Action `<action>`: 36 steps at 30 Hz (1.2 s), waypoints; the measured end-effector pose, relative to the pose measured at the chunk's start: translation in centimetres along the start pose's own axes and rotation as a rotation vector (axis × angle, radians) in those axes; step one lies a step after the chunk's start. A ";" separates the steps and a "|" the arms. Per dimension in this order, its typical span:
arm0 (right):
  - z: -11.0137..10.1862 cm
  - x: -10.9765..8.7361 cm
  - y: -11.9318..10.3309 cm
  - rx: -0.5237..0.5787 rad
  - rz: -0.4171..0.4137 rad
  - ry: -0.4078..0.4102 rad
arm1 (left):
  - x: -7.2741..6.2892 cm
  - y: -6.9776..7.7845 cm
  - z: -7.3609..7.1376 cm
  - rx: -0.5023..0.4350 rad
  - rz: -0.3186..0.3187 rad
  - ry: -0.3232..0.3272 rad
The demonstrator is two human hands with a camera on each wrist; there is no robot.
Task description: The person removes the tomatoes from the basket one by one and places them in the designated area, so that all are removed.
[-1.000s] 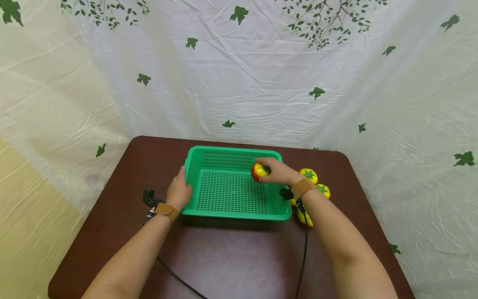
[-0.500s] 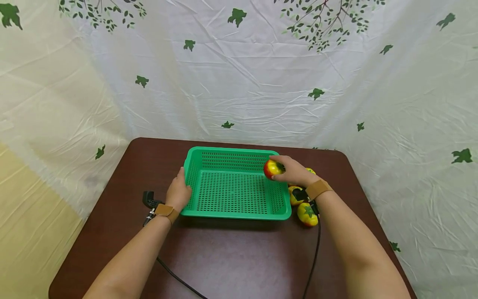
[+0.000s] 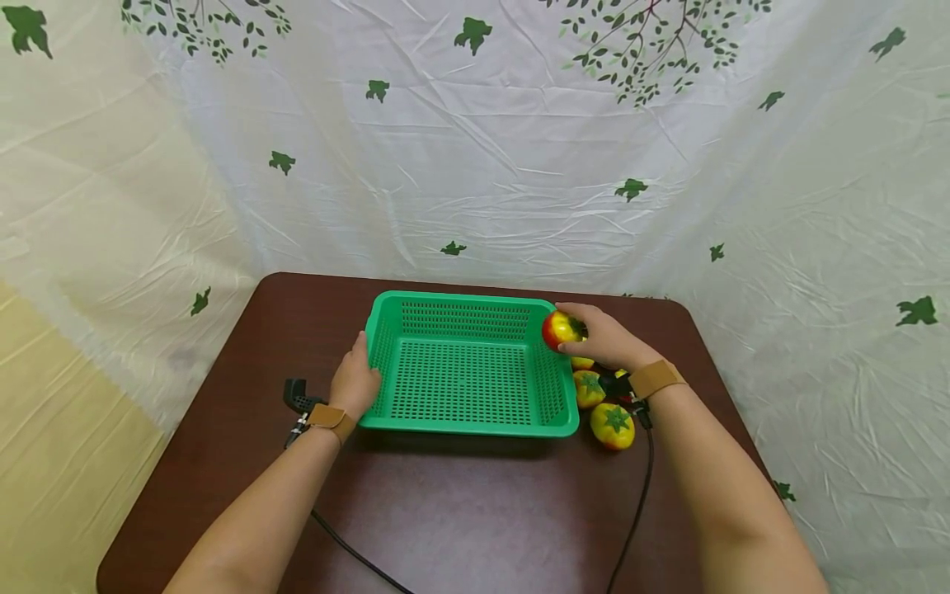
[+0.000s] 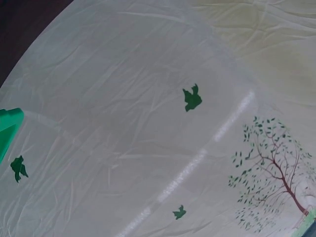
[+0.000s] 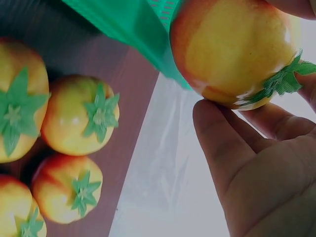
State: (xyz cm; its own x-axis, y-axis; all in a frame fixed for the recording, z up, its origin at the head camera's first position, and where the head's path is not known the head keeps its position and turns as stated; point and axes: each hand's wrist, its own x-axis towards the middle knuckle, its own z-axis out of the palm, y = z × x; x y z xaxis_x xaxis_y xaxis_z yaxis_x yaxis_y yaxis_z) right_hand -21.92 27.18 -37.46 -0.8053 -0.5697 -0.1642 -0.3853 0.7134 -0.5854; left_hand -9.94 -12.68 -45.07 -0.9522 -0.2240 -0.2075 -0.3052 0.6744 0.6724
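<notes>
A green plastic basket (image 3: 460, 427) with slotted walls lies on the table, nothing inside it. My left hand (image 3: 355, 384) grips its left rim, thumb on the inner side; in the left wrist view only a green basket corner (image 4: 9, 129) shows, the hand out of frame. Between thumb and fingers my right hand (image 3: 612, 338) holds a shiny yellow-red tomato (image 3: 561, 330) at the basket's right back corner. In the right wrist view that tomato (image 5: 232, 49) has its green leafy top toward the palm. Other such tomatoes (image 3: 613, 426) sit outside the right wall.
The dark brown table (image 3: 460, 511) has rounded corners. Several tomatoes (image 5: 81, 114) cluster close together in the right wrist view. White cloth (image 3: 475, 165) with leaf prints hangs behind and at the sides. A black cable (image 3: 634, 520) trails from the right wrist strap.
My right hand has moved right with the tomato, from over the basket's inside to its right back corner. More tomatoes beside the basket are uncovered. The left hand and basket stay put.
</notes>
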 end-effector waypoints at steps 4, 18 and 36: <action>-0.6 -1.0 0.6 -0.014 -0.003 0.020 | 0.0 -0.1 0.0 -0.001 0.004 0.002; -1.3 -5.7 3.5 -0.062 0.086 0.074 | 0.1 -0.6 0.3 0.003 0.025 0.019; 0.8 -10.8 6.1 -0.020 0.144 0.125 | 0.2 -1.4 0.4 -0.010 0.046 0.019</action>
State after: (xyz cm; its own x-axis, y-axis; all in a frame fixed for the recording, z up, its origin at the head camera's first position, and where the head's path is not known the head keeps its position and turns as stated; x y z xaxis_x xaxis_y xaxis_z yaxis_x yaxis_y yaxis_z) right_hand -15.22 37.38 -39.85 -0.9020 -0.4070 -0.1441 -0.2702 0.7925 -0.5468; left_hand -9.68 -13.38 -46.30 -0.9649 -0.2064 -0.1625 -0.2607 0.6770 0.6883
